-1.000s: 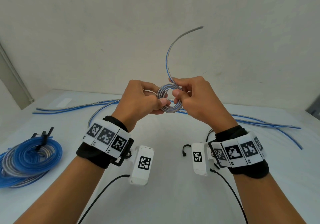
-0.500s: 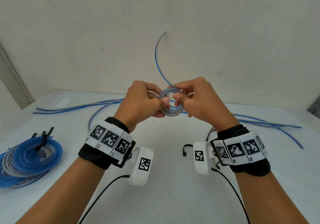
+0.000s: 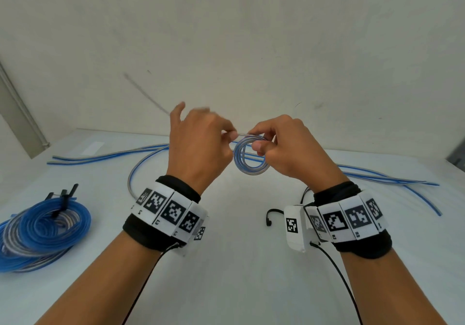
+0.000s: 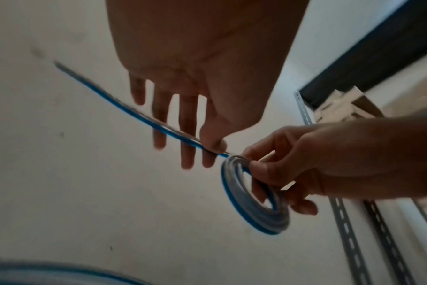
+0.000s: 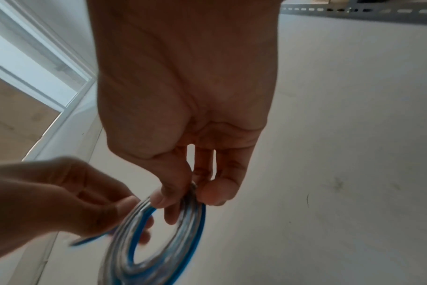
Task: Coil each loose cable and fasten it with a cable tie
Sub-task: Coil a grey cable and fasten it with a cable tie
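While both hands hovered above the white table (image 3: 239, 262), the right hand (image 3: 284, 148) held the small coil (image 3: 250, 157) of blue-and-silver cable, thumb pressed on the near face of its upper rim and fingers curled behind it, one finger poking through the ring in the left wrist view. Just left of it, the left hand (image 3: 198, 146) pinched the cable's free tail (image 4: 124, 107) between thumb and forefinger right where it left the coil, its other three fingers spread straight and loose. That tail ran up and away to the left, blurred against the wall. Hands close, nearly touching at the pinch! Down on the table, loose blue-and-silver cables (image 3: 392, 180) trailed across the far side behind the hands, well apart from the held coil. Off at the left edge sat a pile of finished coils (image 3: 42, 234), blue and silver, with a black cable tie (image 3: 63, 199) sticking up from the top one.
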